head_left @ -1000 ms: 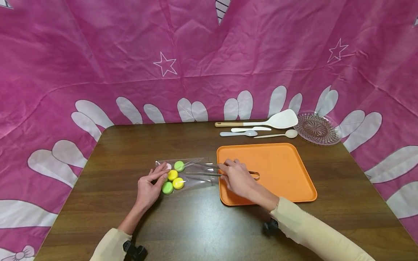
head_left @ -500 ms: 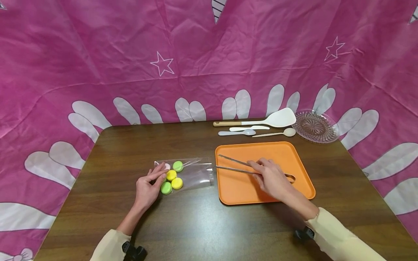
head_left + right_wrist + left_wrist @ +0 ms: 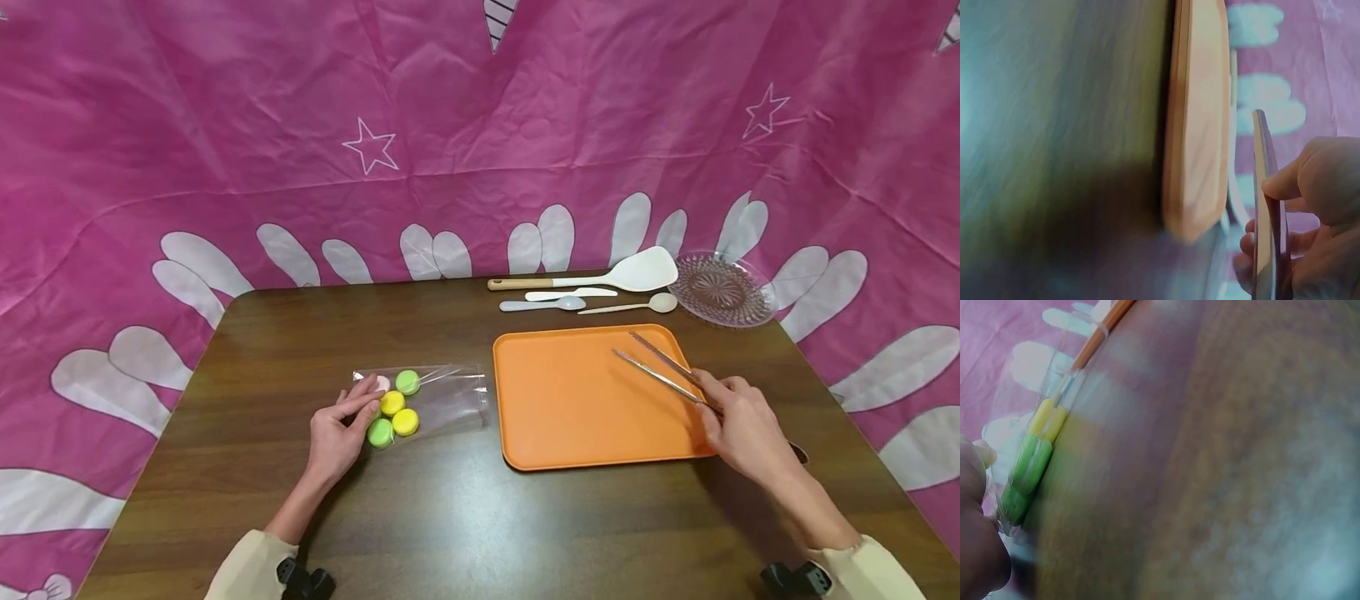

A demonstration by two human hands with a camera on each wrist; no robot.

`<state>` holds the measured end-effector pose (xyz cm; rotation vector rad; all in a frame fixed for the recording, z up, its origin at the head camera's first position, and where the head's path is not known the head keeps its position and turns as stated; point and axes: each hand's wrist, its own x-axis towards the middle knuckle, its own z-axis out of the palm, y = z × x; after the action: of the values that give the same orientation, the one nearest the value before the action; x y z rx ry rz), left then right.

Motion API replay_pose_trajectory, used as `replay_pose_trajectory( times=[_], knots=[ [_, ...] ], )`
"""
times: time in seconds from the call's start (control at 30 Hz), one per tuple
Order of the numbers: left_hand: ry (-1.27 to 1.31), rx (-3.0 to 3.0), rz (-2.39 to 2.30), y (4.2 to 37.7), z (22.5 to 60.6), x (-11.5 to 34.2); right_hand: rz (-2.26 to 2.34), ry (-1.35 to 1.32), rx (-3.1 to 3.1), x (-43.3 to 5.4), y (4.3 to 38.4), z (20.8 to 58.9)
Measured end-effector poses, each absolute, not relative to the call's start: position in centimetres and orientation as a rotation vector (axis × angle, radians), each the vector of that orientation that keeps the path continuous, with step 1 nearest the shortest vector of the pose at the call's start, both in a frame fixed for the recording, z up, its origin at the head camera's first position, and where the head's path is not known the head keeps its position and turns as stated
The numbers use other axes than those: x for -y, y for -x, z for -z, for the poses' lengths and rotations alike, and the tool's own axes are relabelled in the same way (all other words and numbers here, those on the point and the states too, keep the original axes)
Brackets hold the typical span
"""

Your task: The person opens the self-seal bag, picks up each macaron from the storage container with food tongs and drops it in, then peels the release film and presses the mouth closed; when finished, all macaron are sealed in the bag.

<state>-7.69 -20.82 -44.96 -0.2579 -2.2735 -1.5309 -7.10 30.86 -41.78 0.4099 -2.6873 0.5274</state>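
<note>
On the table's left part lies a clear plastic bag (image 3: 453,404) holding several macarons, among them a yellow macaron (image 3: 406,422), a green macaron (image 3: 380,432) and a pink one. My left hand (image 3: 337,433) pinches the bag's left end, its fingers covering part of the macarons. In the left wrist view the green and yellow macarons (image 3: 1032,462) show edge-on through the film. My right hand (image 3: 750,429) holds metal tongs (image 3: 660,379) above the right side of an orange tray (image 3: 570,400). The tongs' arms stand apart with nothing between them.
Behind the tray lie a white spatula with a wooden handle (image 3: 645,271), a white knife (image 3: 572,294), a pale spoon (image 3: 536,306) and a cream spoon (image 3: 662,302). A clear patterned plate (image 3: 720,287) stands at the back right. A pink curtain (image 3: 300,125) hangs behind the table.
My right hand has drawn the tongs rightward, out of the bag and across the tray to its right edge. My left hand has stayed at the bag's left end.
</note>
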Motion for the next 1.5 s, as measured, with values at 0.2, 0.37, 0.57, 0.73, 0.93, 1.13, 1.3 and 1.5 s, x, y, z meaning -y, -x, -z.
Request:
replay_pose_trajectory(
  times=[0.2,0.37,0.57,0.73,0.93,1.13,1.3,1.5],
  knots=[
    [0.251,2.279,1.500,7.5,45.2,21.0,-0.539,-0.259,2.685,-34.0,6.1,42.9],
    [0.247,2.273,1.500,7.4,45.4,21.0,-0.543,-0.113,2.730,-35.5,5.6,43.7],
    [0.222,2.279,1.494,7.2,45.4,21.1,-0.521,-0.004,2.800,-36.6,5.6,44.4],
    [0.209,2.271,1.491,7.0,45.1,21.0,-0.492,0.024,2.822,-36.9,5.8,44.6],
    [0.198,2.270,1.484,6.7,45.2,20.9,-0.460,0.047,2.872,-36.7,5.9,44.6],
    [0.153,2.264,1.481,7.5,47.8,21.7,-0.424,0.087,2.944,-36.5,6.0,44.3],
    [0.137,2.248,1.473,8.2,48.3,21.5,-0.383,0.078,2.808,-35.6,5.7,44.2],
    [0.102,2.231,1.406,8.1,48.2,20.7,-0.772,-0.174,2.574,-27.0,4.5,41.8]
  ],
)
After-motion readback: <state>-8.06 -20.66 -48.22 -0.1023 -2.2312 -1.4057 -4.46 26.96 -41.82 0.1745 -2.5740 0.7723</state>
